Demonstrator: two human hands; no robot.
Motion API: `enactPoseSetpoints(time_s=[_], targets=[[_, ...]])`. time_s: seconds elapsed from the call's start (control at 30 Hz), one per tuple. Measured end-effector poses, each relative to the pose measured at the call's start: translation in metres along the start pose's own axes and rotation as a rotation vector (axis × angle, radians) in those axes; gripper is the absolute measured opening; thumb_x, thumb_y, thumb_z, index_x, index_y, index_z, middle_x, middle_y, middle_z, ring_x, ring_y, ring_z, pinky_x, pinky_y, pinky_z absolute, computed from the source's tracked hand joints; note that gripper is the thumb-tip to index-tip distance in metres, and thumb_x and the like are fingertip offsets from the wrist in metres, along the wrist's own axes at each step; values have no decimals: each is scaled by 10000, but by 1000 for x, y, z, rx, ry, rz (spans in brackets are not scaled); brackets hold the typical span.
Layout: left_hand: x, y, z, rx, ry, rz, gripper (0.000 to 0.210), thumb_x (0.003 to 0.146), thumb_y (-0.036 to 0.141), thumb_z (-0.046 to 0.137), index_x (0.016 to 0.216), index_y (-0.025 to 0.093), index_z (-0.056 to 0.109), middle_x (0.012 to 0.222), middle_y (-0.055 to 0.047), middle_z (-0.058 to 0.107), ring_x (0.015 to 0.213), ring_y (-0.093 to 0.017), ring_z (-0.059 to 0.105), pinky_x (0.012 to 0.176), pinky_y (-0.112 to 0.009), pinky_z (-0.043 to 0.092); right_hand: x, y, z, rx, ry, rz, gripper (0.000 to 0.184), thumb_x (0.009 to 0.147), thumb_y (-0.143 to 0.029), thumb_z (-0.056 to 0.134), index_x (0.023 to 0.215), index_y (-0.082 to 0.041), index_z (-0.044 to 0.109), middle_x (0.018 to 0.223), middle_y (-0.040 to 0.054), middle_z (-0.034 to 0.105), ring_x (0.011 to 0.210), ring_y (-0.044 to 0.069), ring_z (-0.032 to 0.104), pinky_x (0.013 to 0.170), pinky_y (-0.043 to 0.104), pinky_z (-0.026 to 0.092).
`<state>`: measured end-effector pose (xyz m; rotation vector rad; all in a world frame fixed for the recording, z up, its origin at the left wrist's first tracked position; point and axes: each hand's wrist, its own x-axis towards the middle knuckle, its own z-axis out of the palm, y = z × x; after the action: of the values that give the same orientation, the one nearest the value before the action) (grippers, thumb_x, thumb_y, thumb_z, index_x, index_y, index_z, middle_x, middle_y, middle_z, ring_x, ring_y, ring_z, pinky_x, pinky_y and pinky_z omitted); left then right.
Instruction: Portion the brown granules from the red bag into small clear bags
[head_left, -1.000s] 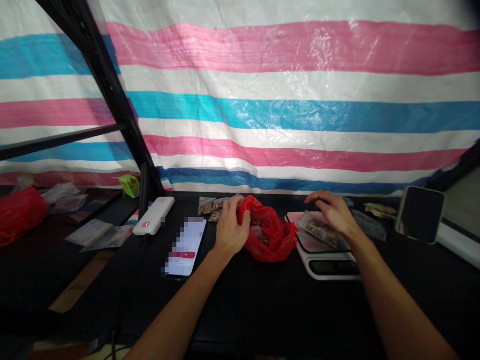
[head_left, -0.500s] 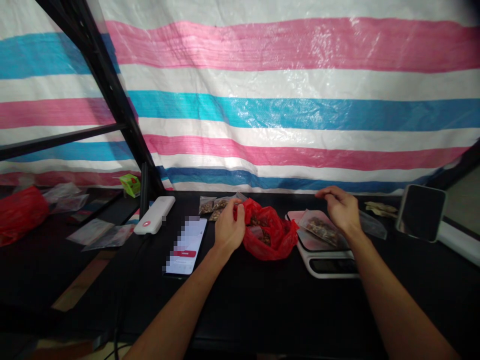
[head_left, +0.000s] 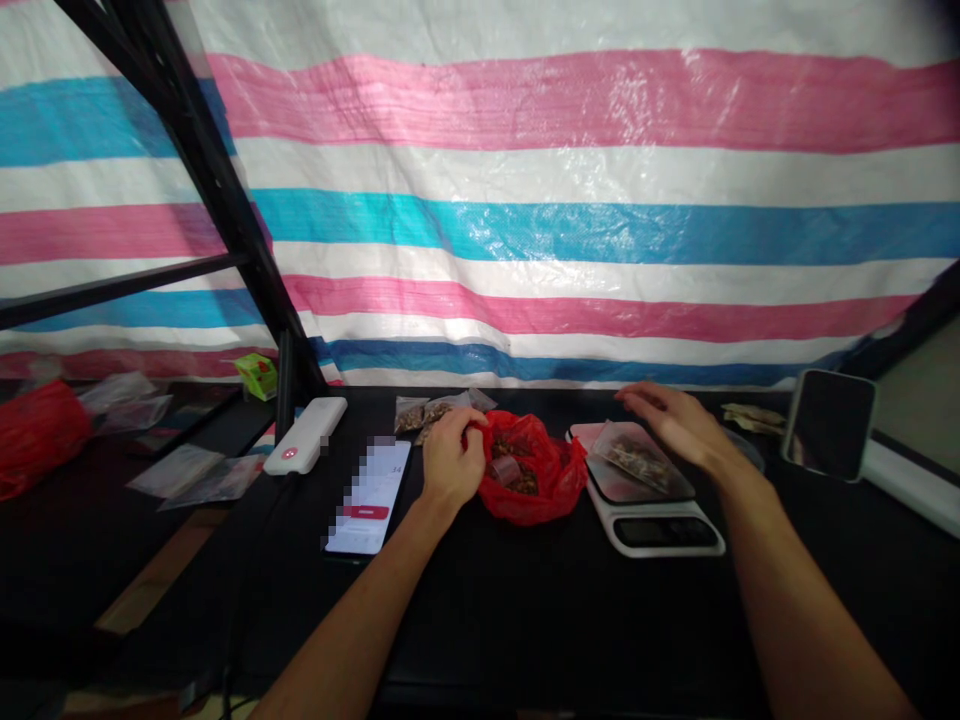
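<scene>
My left hand (head_left: 454, 462) has its fingers closed on the left rim of a red plastic bag (head_left: 551, 500), which stands open. Inside the bag lie small brown pieces (head_left: 517, 475) and a small clear pinkish object (head_left: 505, 470). To the right is a white kitchen scale (head_left: 600, 515) with a dark display. A clear plastic bag with brownish contents (head_left: 634, 455) rests on its plate. My right hand (head_left: 679, 425) hovers over the far right side of the scale, fingers stretched leftward and apart, with nothing seen in them.
Small filled clear bags (head_left: 411, 415) lie behind my left hand. A lit phone (head_left: 371, 505) and a white device (head_left: 307, 437) are left of it. At right stand a dark-screened device (head_left: 831, 425) and folded papers (head_left: 754, 417). Flat clear bags (head_left: 199, 472) lie beyond the black post (head_left: 289, 370).
My right hand's fingers have straightened from a curled pose and reach slightly further left. Its wrist no longer covers the scale's right corner. My left hand stays at the red bag's rim.
</scene>
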<state>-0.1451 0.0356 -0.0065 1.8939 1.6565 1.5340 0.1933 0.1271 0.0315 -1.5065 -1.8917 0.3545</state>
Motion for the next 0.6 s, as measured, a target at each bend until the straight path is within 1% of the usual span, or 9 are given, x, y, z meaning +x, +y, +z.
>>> enactPoseSetpoints(time_s=[0.07, 0.13, 0.2, 0.27, 0.33, 0.43, 0.5, 0.53, 0.6], targets=[[0, 1, -1, -2, 51, 30, 264, 883, 86, 430, 838, 223, 651, 929, -31, 707, 945, -210, 662, 883, -333, 492, -4, -2, -10, 22, -123, -38, 337, 880, -534, 644, 1058, -273, 762, 1023, 63, 776, 938, 293, 695, 817, 417, 533], [0, 1, 0, 6, 88, 54, 259, 907, 102, 420, 820, 224, 631, 917, -36, 679, 943, -209, 649, 881, -331, 489, -10, -1, -16, 56, -210, -74, 443, 844, -585, 694, 1153, -268, 720, 1011, 61, 744, 921, 267, 692, 774, 377, 555], [0, 1, 0, 14, 110, 63, 263, 924, 110, 412, 819, 226, 623, 918, -39, 664, 946, -209, 641, 885, -330, 489, -16, 0, -17, 26, -297, -76, 574, 744, -587, 800, 1208, -270, 689, 967, 45, 710, 850, 245, 697, 706, 346, 567], [-1, 0, 1, 21, 120, 65, 270, 936, 114, 404, 826, 227, 622, 923, -40, 657, 945, -208, 636, 884, -330, 490, -20, 3, -14, -19, -347, -85, 653, 634, -538, 895, 1195, -276, 690, 925, 30, 692, 757, 227, 695, 626, 328, 559], [-1, -2, 2, 30, 124, 63, 274, 944, 119, 400, 826, 227, 622, 922, -41, 651, 942, -208, 632, 877, -330, 488, -21, 5, -9, -13, -375, -116, 642, 595, -473, 933, 1158, -272, 698, 874, 30, 699, 675, 217, 682, 552, 319, 528], [-1, -4, 3, 56, 130, 49, 276, 949, 128, 396, 814, 228, 615, 916, -42, 642, 941, -211, 625, 865, -329, 483, -20, 3, -6, 12, -451, -96, 554, 620, -405, 926, 1108, -270, 702, 799, 21, 718, 618, 214, 663, 510, 316, 481], [-1, -6, 3, 63, 142, 46, 277, 948, 124, 388, 805, 226, 603, 906, -42, 636, 933, -211, 618, 863, -332, 477, -18, -1, -5, -2, -486, -49, 455, 662, -402, 891, 1059, -271, 712, 787, 7, 725, 637, 217, 669, 535, 312, 483], [0, -6, 4, 63, 150, 48, 278, 948, 120, 383, 801, 225, 594, 900, -41, 634, 928, -210, 615, 865, -335, 473, -17, -3, -5, -3, -479, -35, 407, 689, -411, 866, 1039, -267, 718, 802, 8, 732, 661, 220, 677, 557, 313, 493], [1, -7, 4, 61, 167, 53, 275, 947, 115, 379, 792, 224, 577, 883, -40, 631, 915, -209, 608, 867, -339, 467, -15, -11, -4, 51, -424, -46, 340, 751, -427, 812, 1026, -249, 723, 886, 33, 754, 753, 235, 702, 632, 324, 531]])
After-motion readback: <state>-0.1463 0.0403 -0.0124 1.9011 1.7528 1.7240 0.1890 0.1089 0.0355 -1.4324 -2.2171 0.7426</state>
